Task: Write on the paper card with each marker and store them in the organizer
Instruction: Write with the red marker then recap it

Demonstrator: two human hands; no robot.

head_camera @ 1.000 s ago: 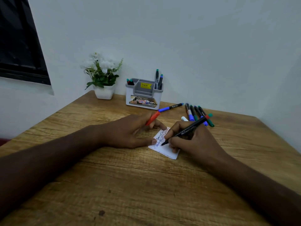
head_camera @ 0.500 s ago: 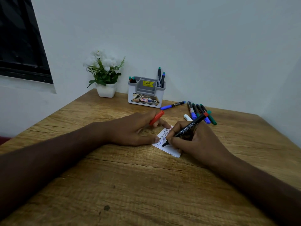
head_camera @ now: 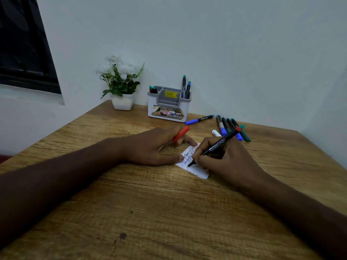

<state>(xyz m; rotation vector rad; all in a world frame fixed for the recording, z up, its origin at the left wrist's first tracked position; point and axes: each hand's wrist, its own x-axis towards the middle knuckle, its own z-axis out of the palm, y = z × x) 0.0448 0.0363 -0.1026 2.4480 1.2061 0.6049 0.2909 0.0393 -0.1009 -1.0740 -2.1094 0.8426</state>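
A small white paper card (head_camera: 197, 170) with blue and red scribbles lies on the wooden table (head_camera: 150, 212). My right hand (head_camera: 225, 162) grips a black marker with a red end (head_camera: 216, 145), its tip touching the card. My left hand (head_camera: 155, 147) rests on the table with its thumb pressing the card's left edge and holds a red cap (head_camera: 181, 133) between its fingers. The grey and white organizer (head_camera: 169, 107) stands at the back with several markers upright in its left and right slots.
Several loose markers (head_camera: 231, 128) lie in a bunch right of the organizer, one blue-capped marker (head_camera: 199, 120) lies just in front of it, and a white cap (head_camera: 216, 133) sits nearby. A potted white-flower plant (head_camera: 122, 87) stands at the back left by the wall.
The marker tip has crept slightly down the card as my right hand writes. My left hand keeps holding the red cap and the card. The view has shifted a little.
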